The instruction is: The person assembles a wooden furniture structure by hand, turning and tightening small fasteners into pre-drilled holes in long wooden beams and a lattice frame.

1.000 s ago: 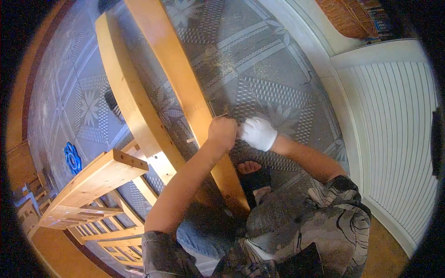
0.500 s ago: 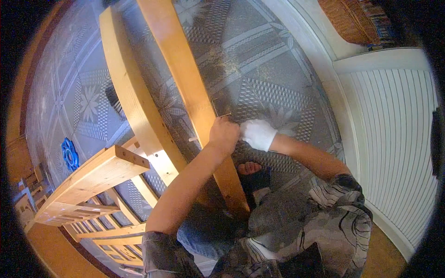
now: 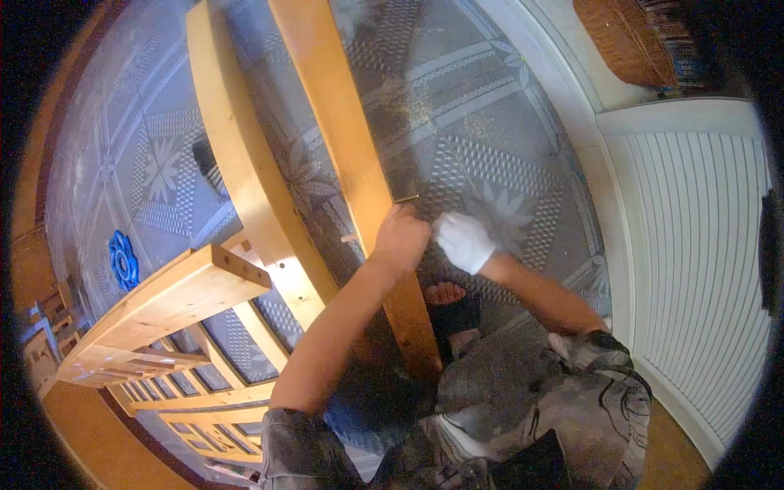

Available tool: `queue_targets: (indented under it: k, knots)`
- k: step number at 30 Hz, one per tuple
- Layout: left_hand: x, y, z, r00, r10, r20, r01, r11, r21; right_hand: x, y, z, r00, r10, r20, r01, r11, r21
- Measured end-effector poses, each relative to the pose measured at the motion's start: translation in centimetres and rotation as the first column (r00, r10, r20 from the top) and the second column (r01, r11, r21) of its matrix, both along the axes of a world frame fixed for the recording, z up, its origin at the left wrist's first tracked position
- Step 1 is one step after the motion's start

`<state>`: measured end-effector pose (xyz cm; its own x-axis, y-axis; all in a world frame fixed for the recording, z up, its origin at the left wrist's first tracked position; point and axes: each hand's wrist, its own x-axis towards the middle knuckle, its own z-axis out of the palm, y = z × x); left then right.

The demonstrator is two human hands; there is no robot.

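Note:
My bare left hand (image 3: 403, 238) is closed at the right edge of a long wooden beam (image 3: 356, 163), its fingers curled; what they pinch is hidden. Just above its knuckles a thin bent metal rod (image 3: 406, 198), shaped like an L, sticks out by the beam. My right hand (image 3: 464, 242), in a white glove, sits close beside the left with a small gap between them. Its fingers are bent together, and anything in them is too small to make out. A short wooden dowel (image 3: 349, 238) pokes out of the beam's left side.
Left of the beam lies a second, curved wooden beam (image 3: 237, 139) with holes. A slatted wooden frame (image 3: 180, 302) stands at lower left, near a blue flower-shaped object (image 3: 123, 260). A white ribbed panel (image 3: 694, 261) and a brown woven basket (image 3: 625, 41) are at right. My bare foot (image 3: 445, 292) is beside the beam.
My right hand has drawn slightly away from the left, opening a small gap. The metal rod lies at a different angle. The whole view has shifted a little.

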<state>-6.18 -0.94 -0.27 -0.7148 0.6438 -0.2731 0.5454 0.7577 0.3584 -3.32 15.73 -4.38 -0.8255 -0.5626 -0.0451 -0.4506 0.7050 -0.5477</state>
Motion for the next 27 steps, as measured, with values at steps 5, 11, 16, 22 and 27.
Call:
queue_targets:
  k: [5,11,16,22,27]
  knots:
    - [-0.3,0.3,0.6,0.99,0.139,0.032,-0.138,0.99,-0.04,-3.1,0.4,2.2,0.949,0.315,-0.015,-0.306,0.932,0.194]
    - [-0.8,0.3,-0.3,1.0,-0.01,0.026,0.012,0.997,-0.081,-3.2,0.6,2.1,0.947,0.32,0.026,-0.32,0.934,0.159]
    - [-1.5,0.9,0.7,0.996,0.054,0.065,-0.049,0.996,-0.076,0.3,0.4,-0.3,0.993,-0.119,0.006,0.118,0.984,-0.136]
    - [-2.0,1.2,1.3,0.975,0.109,0.194,-0.081,0.986,-0.145,-3.2,-0.2,0.4,0.498,-0.006,0.867,0.24,0.962,-0.132]
    - [-1.8,0.7,1.5,0.983,0.068,0.169,-0.056,0.995,-0.077,-2.6,-0.6,0.1,0.85,0.016,0.526,0.129,0.962,-0.239]
